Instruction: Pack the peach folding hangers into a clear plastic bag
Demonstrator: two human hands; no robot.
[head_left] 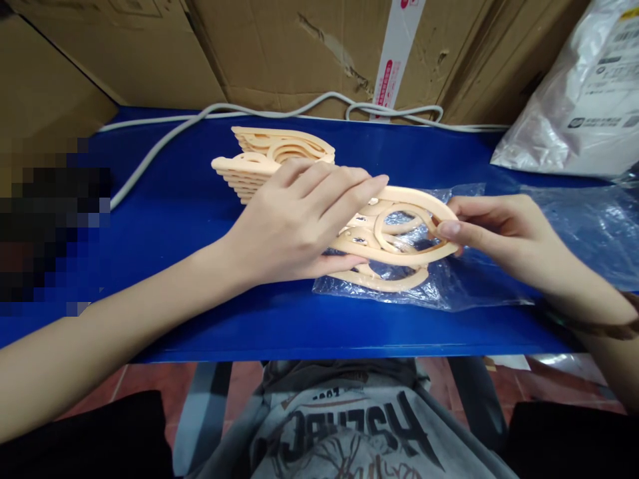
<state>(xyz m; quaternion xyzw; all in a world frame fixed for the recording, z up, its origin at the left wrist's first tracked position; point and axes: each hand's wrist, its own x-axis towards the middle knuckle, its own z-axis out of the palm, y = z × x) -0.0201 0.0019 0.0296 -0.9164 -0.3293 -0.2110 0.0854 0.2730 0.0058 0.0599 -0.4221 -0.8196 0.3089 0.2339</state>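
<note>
I want both ends of the piece supported evenly here; as I judge it, a light pinch on the rim and no twisting should spare its thin curves, and lifting level would avoid dragging the film beneath. The pale peach, openwork piece with a rounded end, apparently plastic, lies right of centre in the frame, between my hands. My right hand pinches its rounded end, thumb on top; my left hand clasps its other end, fingers across the top and thumb at the near edge. Just below the piece, a similar pale curved part rests on crinkled clear plastic film over the glossy blue surface. A ridged peach stack stands beyond my left fingers, upper centre-left.
</note>
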